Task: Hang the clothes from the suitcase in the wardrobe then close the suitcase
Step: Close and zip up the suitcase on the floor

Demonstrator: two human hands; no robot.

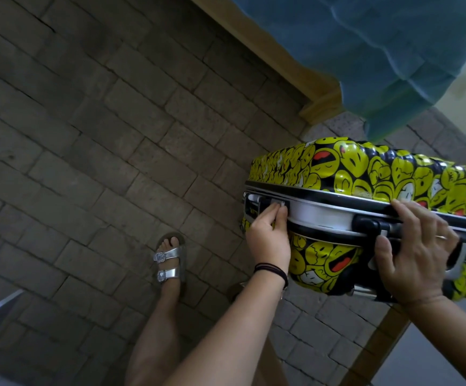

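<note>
Here's the suitcase point(365, 168), the yellow smiley-face one, at the right of the frame. It lies flat on a wooden support point(388, 338) with its two shells drawn together.

The left hand point(266, 232) is at the left end of the seam, fingers curled in with their tips on the small metal latch point(279, 204). The right hand point(421, 246) clamps the near edge further right, fingers spread over the upper shell and the thumb tucked below.

By the look of it, this is the closing step. The way to do it well is for the right hand to squeeze the shells flush so the seam has no gap. Then the left can push the latch straight home instead of forcing it against a lifted lid. The case overhangs its support toward the lower part of the frame, so the pressure should go down and inward, not outward.

As for what can't be seen:
- **Latch:** I cannot tell whether it is fully caught, because the fingertips cover part of it.
- **Second latch:** any second one would be under the right palm.
- **Right edge:** the picture cuts off the suitcase's far right end.
- **Wardrobe and clothes:** neither is in view.
- **Upper right:** the blue cloth point(393, 51) there is too blurred to identify.
</note>
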